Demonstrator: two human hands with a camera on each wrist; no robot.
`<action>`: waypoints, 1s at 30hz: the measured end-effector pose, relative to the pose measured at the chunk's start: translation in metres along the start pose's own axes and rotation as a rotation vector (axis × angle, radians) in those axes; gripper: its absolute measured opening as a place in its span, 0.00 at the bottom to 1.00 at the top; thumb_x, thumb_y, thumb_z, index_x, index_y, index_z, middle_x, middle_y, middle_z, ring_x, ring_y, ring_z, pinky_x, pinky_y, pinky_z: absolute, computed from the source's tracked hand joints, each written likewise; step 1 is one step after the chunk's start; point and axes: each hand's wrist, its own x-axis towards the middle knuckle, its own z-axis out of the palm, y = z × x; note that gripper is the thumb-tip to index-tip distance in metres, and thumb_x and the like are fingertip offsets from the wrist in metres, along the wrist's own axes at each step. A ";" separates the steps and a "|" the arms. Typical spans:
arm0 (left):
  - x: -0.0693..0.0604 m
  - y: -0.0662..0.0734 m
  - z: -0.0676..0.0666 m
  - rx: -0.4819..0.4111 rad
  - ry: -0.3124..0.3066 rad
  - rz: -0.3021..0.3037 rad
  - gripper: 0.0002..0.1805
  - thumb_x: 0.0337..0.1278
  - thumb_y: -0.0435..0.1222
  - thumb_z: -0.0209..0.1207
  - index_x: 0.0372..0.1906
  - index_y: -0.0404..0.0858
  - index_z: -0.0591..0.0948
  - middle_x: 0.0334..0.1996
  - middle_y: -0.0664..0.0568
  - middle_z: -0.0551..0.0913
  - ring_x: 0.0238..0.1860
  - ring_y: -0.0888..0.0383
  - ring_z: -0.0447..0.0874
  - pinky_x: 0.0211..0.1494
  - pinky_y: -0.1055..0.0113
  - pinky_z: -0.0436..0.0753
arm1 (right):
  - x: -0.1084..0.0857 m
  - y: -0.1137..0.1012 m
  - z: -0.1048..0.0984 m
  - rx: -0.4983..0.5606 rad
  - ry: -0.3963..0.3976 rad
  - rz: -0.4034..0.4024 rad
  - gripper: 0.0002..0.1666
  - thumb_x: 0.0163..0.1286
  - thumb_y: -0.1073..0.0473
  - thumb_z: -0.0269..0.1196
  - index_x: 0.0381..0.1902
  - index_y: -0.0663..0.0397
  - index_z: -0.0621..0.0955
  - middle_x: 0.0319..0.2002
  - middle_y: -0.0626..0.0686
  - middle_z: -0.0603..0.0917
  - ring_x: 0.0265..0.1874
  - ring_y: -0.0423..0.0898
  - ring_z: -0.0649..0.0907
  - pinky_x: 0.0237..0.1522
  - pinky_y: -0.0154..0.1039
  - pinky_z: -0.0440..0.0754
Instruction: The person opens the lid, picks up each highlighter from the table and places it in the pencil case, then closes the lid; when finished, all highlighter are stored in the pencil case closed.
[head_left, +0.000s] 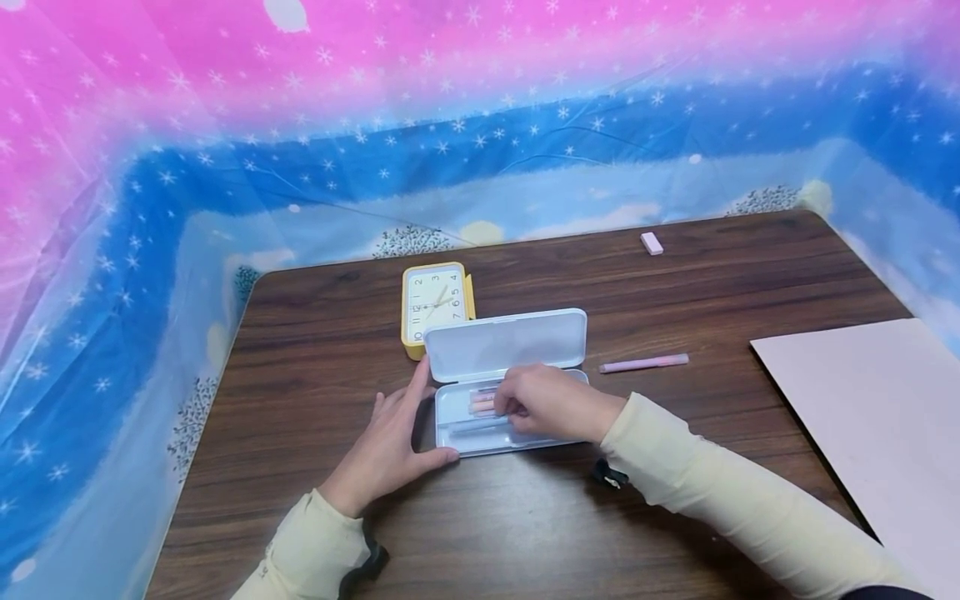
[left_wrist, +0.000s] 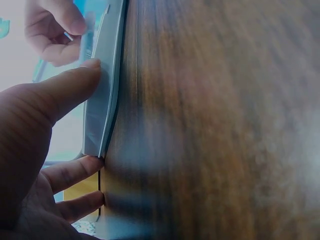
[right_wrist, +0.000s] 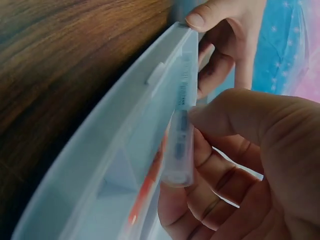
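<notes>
A white pencil case (head_left: 442,442) lies on the table with its lid (head_left: 506,346) raised. My left hand (head_left: 386,442) rests at its left end, thumb on the front edge and index finger reaching up to the lid. Over the tray, my right hand (head_left: 551,404) pinches a translucent pen (right_wrist: 179,150) with printed marks between thumb and fingers. That pen lies along the case's front compartment, its far part hidden by the hand. Pink pens (head_left: 482,403) sit in the back compartment. An orange-red strip (right_wrist: 147,187) shows inside the case in the right wrist view.
A yellow clock (head_left: 435,304) lies behind the case's left side, close to the lid. To the right lies a pink-purple pen (head_left: 645,363). A pale eraser (head_left: 652,243) is near the back edge, and a large white board (head_left: 862,417) covers the right side.
</notes>
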 end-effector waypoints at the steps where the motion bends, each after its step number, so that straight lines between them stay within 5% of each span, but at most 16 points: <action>1: 0.000 0.000 0.000 -0.001 0.001 0.001 0.72 0.41 0.52 0.76 0.77 0.61 0.30 0.69 0.49 0.73 0.75 0.42 0.59 0.74 0.31 0.45 | 0.001 0.000 0.001 -0.002 -0.002 0.003 0.09 0.60 0.67 0.65 0.36 0.50 0.87 0.35 0.45 0.83 0.33 0.38 0.78 0.41 0.35 0.80; 14: 0.000 0.000 -0.001 -0.012 -0.005 0.000 0.72 0.41 0.52 0.76 0.78 0.61 0.31 0.69 0.49 0.73 0.76 0.42 0.57 0.75 0.32 0.44 | -0.004 0.004 0.002 0.033 0.019 0.030 0.07 0.63 0.65 0.65 0.36 0.48 0.87 0.34 0.44 0.82 0.33 0.40 0.77 0.40 0.35 0.79; 30: 0.003 -0.001 0.001 0.000 0.004 0.025 0.72 0.41 0.50 0.77 0.79 0.57 0.32 0.68 0.49 0.74 0.75 0.40 0.58 0.74 0.31 0.44 | -0.043 0.028 -0.030 0.087 0.114 0.072 0.09 0.66 0.62 0.65 0.43 0.49 0.85 0.40 0.45 0.85 0.35 0.37 0.80 0.38 0.34 0.81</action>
